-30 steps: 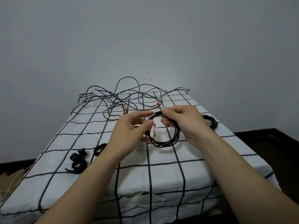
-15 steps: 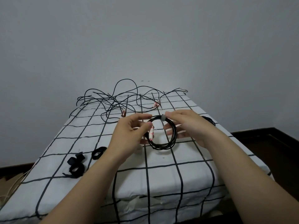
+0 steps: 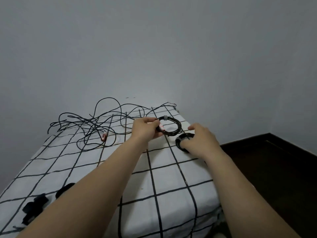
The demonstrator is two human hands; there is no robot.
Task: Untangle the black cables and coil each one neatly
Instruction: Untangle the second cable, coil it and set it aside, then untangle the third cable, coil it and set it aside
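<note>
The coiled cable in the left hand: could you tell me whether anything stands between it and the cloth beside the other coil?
Nothing visible lies under the held coil, which the left hand grips over bare checked cloth. The right hand covers part of the second coil just to its right, crowding that side.

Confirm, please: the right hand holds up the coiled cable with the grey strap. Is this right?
No. The head view shows the left hand holding up the coiled cable with the grey strap; the right hand is lower, at another coil on the cloth.
</note>
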